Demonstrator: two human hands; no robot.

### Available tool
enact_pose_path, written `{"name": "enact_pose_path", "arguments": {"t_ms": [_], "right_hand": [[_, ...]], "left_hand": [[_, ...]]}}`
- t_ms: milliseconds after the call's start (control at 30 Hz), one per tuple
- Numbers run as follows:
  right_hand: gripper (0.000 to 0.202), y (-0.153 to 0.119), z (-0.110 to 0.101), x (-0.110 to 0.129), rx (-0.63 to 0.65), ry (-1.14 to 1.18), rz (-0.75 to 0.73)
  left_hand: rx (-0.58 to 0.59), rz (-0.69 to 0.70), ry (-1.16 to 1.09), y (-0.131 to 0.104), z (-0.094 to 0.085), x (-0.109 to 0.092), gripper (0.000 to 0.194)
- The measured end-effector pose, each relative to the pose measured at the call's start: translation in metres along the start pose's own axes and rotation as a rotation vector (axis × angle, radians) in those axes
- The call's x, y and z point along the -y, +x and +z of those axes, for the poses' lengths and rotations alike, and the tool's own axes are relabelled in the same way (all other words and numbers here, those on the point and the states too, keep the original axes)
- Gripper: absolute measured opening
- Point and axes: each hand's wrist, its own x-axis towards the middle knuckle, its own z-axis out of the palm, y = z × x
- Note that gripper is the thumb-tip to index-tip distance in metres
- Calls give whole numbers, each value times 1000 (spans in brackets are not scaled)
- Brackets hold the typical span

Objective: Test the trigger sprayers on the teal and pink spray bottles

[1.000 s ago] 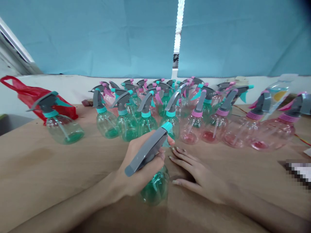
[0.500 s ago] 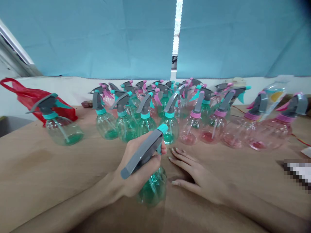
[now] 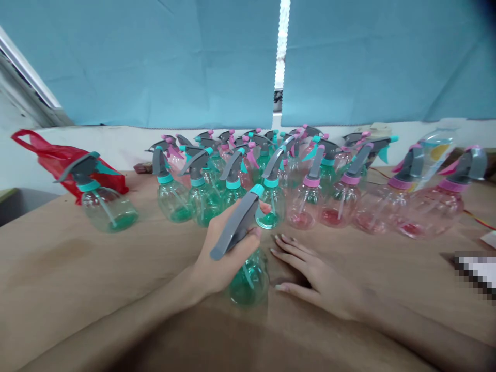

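Observation:
My left hand [image 3: 227, 253] is wrapped round the neck of a green spray bottle [image 3: 248, 284], below its grey trigger head with a turquoise nozzle. The bottle's clear body shows under the hand, with a thin tube inside; whether its base touches the table I cannot tell. To the right, my right hand [image 3: 315, 276] lies palm down on the brown table [image 3: 96, 299], fingers spread, holding nothing. Just beyond both hands stands a row of spray bottles, green ones [image 3: 205, 204] on the left and pink ones [image 3: 302, 206] on the right.
More spray bottles crowd behind the front row. One green bottle [image 3: 108, 209] stands apart at the left, before a red plastic bag [image 3: 62, 155]. A clear bottle [image 3: 439, 142] stands at the back right, and a pixelated flat object [image 3: 478, 271] lies at the right edge.
My left hand and the green spray bottle have moved slightly up and to the right, away from me. My right hand stays flat in nearly the same place.

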Motion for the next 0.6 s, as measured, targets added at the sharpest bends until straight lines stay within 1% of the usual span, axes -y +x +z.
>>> {"name": "enact_pose_path", "arguments": {"t_ms": [167, 467, 600], "right_hand": [[65, 0, 0, 1, -3, -22, -1], [65, 0, -2, 3, -15, -11, 11], [65, 0, -1, 2, -12, -7, 6]], "left_hand": [[2, 24, -40, 3, 1, -1, 30], [22, -27, -52, 1, 2, -3, 31], [28, -21, -35, 1, 2, -2, 28]]}}
